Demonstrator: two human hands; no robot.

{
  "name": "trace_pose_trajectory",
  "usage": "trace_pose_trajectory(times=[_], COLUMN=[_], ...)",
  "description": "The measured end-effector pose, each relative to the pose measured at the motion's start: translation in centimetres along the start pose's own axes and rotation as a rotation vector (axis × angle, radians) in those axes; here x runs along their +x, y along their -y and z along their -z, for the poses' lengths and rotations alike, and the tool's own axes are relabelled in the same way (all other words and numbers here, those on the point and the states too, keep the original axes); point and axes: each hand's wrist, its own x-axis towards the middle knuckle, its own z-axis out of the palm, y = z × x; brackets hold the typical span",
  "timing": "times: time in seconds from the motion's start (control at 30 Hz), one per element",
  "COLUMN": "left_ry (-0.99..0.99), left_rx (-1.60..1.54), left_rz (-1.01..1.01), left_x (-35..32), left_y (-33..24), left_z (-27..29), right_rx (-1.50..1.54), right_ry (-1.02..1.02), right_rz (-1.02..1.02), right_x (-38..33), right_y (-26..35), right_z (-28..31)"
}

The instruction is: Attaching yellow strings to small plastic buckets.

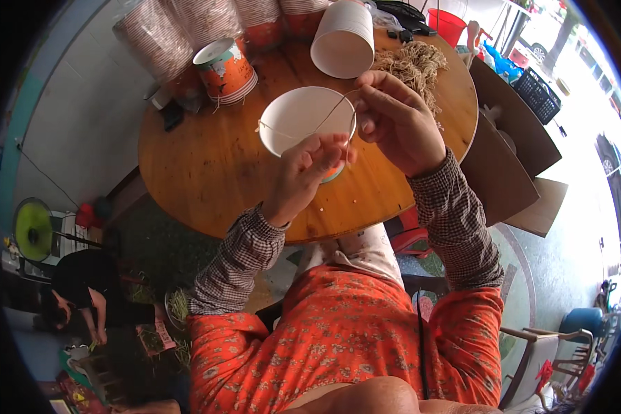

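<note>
A white-lined paper bucket (293, 114) stands on the round wooden table in front of me, its open mouth toward me. Across the mouth runs a thin beige string (332, 112), its one end at a small knot on the left rim. My right hand (401, 124) is closed in a pinch on the string, just above the right rim. Lower down, over the near right rim, my left hand (303, 169) is closed with thumb and fingers at a hanging length of the same string. The left fingertips partly hide the rim and the outer wall.
On the wooden table (207, 179) stand an orange bucket stack (226, 72), a white bucket stack lying tilted (345, 41), wrapped bucket stacks (152, 38) and a heap of beige strings (414, 65). Cardboard boxes (497, 165) stand at the right. Another person (83, 286) bends down at lower left.
</note>
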Motion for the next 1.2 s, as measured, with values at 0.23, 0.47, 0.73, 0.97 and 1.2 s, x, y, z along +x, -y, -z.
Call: trace_pose_trajectory(times=[0.23, 0.47, 0.73, 0.97, 1.2], left_ry=[0.176, 0.242, 0.300, 0.392, 0.415], left_rx=[-0.327, -0.425, -0.139, 0.015, 0.280], left_rz=[0.469, 0.735, 0.667, 0.679, 0.472], left_x=[2.6, 4.5, 5.4, 5.7, 5.3], left_y=[0.0, 0.5, 0.2, -0.9, -1.0], left_z=[0.0, -0.2, -0.5, -0.1, 0.4], right_rx=[0.108, 0.165, -0.172, -0.621, -0.393], right_ry=[-0.147, -0.233, -0.294, -0.136, -0.013], right_rz=[0.034, 0.030, 0.025, 0.008, -0.185], right_x=[1.1, 1.0, -0.5, -2.9, -2.3], right_y=[-0.4, -2.0, -2.7, -2.1, -2.9], right_z=[6.3, 9.8, 10.8, 4.9, 5.3])
